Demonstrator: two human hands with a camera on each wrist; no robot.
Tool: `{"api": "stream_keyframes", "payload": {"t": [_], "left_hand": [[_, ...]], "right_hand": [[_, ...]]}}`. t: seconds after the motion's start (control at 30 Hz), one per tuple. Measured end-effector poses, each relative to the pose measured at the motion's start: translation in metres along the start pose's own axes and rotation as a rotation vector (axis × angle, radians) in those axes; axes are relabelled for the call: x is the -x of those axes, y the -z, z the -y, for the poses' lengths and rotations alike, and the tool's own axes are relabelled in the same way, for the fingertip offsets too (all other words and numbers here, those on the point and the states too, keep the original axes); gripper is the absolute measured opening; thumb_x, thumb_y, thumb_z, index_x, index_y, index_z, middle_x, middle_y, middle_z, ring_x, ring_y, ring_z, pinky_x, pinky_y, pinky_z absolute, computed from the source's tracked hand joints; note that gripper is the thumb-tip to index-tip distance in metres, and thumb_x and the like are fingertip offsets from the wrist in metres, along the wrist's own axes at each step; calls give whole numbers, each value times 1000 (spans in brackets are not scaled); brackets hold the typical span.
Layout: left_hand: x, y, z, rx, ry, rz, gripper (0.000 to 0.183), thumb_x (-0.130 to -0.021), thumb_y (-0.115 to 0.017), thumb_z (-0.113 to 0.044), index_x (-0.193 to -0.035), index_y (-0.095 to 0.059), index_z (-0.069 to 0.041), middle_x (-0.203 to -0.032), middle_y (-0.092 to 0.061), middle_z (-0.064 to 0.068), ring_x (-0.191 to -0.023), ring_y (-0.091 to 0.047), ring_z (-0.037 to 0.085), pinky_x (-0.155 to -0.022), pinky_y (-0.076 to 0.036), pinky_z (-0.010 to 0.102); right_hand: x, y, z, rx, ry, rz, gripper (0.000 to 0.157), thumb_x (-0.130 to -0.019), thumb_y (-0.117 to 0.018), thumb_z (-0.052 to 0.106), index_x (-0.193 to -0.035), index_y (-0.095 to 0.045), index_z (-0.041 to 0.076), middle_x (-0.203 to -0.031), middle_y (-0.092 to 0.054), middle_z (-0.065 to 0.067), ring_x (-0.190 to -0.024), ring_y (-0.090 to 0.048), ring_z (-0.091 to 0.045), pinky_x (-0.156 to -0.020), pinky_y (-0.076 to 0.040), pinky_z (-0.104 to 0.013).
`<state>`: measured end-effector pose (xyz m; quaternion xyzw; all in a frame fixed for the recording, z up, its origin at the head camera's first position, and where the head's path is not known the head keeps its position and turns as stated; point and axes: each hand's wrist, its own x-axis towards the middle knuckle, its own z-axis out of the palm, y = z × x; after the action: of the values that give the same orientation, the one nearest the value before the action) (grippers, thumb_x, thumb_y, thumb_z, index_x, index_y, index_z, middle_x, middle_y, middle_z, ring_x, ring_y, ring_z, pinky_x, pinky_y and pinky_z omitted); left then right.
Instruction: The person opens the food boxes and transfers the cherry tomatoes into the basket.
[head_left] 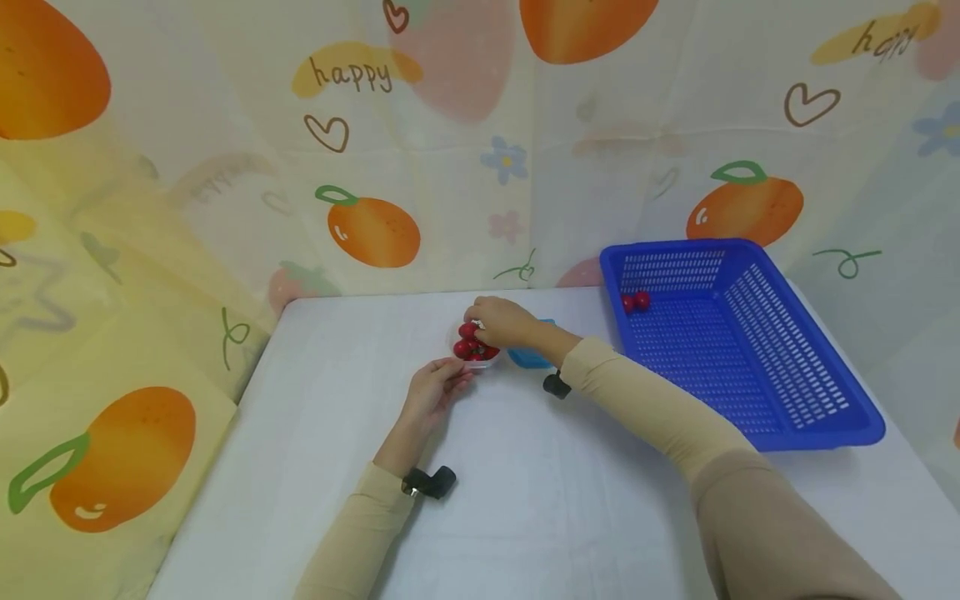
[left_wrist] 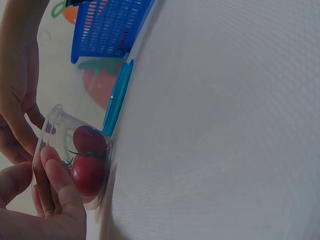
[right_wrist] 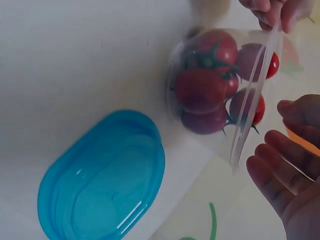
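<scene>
A clear plastic container stands on the white table, holding several small red tomatoes with green stems. My left hand pinches its near rim between thumb and fingers. Over the open top hovers my right hand. In the right wrist view its fingers are loosely spread beside the rim, with nothing seen between them. A translucent blue oval lid lies on the table beside the container, partly hidden by the right hand in the head view.
A large blue plastic basket with slotted walls stands on the right side of the table. Two red tomatoes lie in its far left corner. Behind the table hangs a fruit-printed cloth.
</scene>
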<state>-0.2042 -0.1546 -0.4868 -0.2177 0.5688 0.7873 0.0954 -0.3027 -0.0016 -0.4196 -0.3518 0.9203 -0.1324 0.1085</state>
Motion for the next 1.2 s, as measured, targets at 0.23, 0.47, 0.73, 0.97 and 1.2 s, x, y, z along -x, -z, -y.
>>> {"api": "stream_keyframes", "payload": {"t": [0.23,0.47,0.73,0.97,1.2], "left_hand": [[-1,1,2,1,-11,14,22,-97,-58,-11,-115,-55,-1,-91,-69,1,-82,-69,10,-78,-59,20],[0,1,2,2,-18,18,21,-97,-57,-10,-115,-54,0,-89,-69,0,-81,-69,9,-78,-59,20],[-1,1,3,7,-14,11,19,-96,-59,-10,-112,-56,-1,-91,-70,2,-81,-69,10,-77,-59,20],[0,2,1,19,-16,16,17,-96,-58,-9,-111,-56,-2,-89,-69,1,-82,-69,10,-77,-59,20],[1,2,-1,16,-9,23,16,-96,-57,-9,-111,-55,-3,-91,-69,1,-82,-69,9,-78,-58,19]], "right_hand": [[-4,-7,8,28,19,3,27,-93,-61,13,-120,-65,10,-111,-62,-6,-102,-59,-20,-96,-53,-33],[-4,-10,11,10,0,9,26,-92,-61,10,-118,-66,10,-113,-60,-5,-103,-59,-19,-96,-52,-32],[-5,-12,10,29,-17,36,27,-93,-61,11,-119,-65,10,-111,-58,-6,-100,-58,-19,-93,-53,-30],[-10,-14,12,101,-1,27,22,-92,-63,12,-114,-63,11,-107,-56,-6,-95,-56,-19,-86,-53,-29],[-13,-20,9,140,-8,55,29,-92,-64,15,-121,-61,11,-109,-57,-6,-98,-58,-19,-89,-54,-29]]}}
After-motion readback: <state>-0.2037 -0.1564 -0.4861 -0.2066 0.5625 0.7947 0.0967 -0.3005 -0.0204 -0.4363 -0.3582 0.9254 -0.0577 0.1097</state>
